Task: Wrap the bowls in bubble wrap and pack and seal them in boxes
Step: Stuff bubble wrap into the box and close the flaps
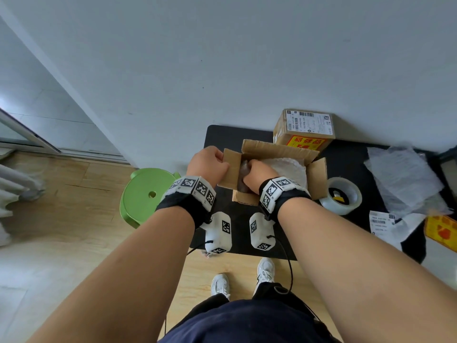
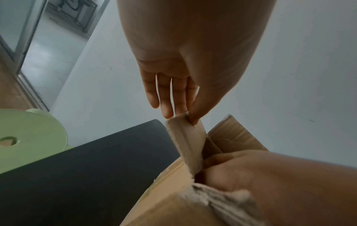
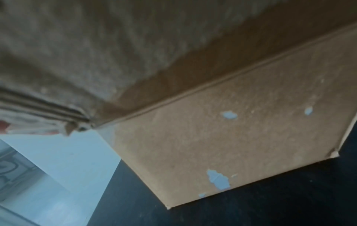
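Note:
An open cardboard box (image 1: 279,147) (image 2: 170,191) (image 3: 222,145) stands on the black table (image 1: 222,134). My left hand (image 1: 207,162) (image 2: 185,117) pinches the top edge of the box's left flap (image 1: 231,167) (image 2: 187,137) and holds it upright. Reaching down into the box's left side, my right hand (image 1: 257,174) (image 2: 241,175) has its fingers curled on a dark brown bowl (image 1: 243,175); the fingertips are hidden. Bubble wrap (image 1: 286,169) fills the right side of the box. The right wrist view shows only the box's outer wall and the underside of a flap.
A sealed box (image 1: 305,129) with a label stands behind the open one, against the wall. A roll of clear tape (image 1: 342,195) lies to the right, then loose bubble wrap sheets (image 1: 400,179) and a torn label (image 1: 382,222). A green stool (image 1: 148,191) stands left of the table.

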`<state>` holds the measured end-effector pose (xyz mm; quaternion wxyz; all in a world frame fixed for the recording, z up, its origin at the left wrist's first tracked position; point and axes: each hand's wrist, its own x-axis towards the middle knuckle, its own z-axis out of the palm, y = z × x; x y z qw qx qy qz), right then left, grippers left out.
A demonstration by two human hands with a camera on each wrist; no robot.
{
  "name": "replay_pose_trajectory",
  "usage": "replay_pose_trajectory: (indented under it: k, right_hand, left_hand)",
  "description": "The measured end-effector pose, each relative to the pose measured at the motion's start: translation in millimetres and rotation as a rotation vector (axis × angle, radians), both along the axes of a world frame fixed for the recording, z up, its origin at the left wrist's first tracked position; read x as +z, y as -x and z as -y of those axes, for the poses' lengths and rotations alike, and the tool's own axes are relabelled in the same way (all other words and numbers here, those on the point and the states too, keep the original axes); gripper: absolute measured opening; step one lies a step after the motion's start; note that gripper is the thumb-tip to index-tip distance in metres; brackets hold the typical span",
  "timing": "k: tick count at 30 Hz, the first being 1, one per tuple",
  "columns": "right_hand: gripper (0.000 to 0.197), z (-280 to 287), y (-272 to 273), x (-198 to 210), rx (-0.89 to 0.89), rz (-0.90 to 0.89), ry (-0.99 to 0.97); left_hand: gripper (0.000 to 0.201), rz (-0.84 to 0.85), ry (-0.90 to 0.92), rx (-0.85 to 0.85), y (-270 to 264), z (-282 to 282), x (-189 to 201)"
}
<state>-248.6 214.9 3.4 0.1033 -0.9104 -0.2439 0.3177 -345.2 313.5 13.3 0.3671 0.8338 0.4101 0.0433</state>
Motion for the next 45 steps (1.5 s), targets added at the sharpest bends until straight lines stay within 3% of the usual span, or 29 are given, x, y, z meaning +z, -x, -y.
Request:
replay_pose_trajectory:
  k: [5,8,12,23,29,34,40,45]
  right_hand:
    - [0.038,16.0,-3.7,19.7,-0.033,0.013,-0.039]
    - [0.049,29.2,-9.2,34.1,0.004,0.167,-0.009]
    - [0.017,48.0,-20.7,47.4,-0.044,0.18,-0.129]
    - [0.018,133.9,-61.4,83.6,-0.211,0.396,-0.246]
    - [0.026,191.1,-104.5,74.9,-0.242,0.434,-0.127]
    - [0.023,242.8,-151.7,62.1,-0.244,0.404,-0.109]
    - [0.03,309.2,-220.3,48.4,-0.225,0.349,-0.024]
    - [0.032,358.5,-261.6,19.6,-0.271,0.303,0.001]
  left_hand:
    - [0.02,-0.03,-0.109,-0.079,-4.7,9.6,15.9]
    - [0.027,-0.056,-0.158,-0.118,-7.7,14.7,24.7]
    - [0.037,-0.044,-0.249,-0.148,-15.5,22.1,37.7]
    - [0.038,-0.071,-0.568,-0.443,-72.5,75.8,77.2]
    - [0.033,-0.085,-0.664,-0.564,-123.8,126.3,83.0]
    - [0.041,-0.159,-0.685,-0.621,-180.6,175.9,75.7]
    - [0.032,-0.191,-0.683,-0.663,-246.0,238.5,53.3]
    - [0.04,-0.232,-0.633,-0.702,-288.4,289.2,24.0]
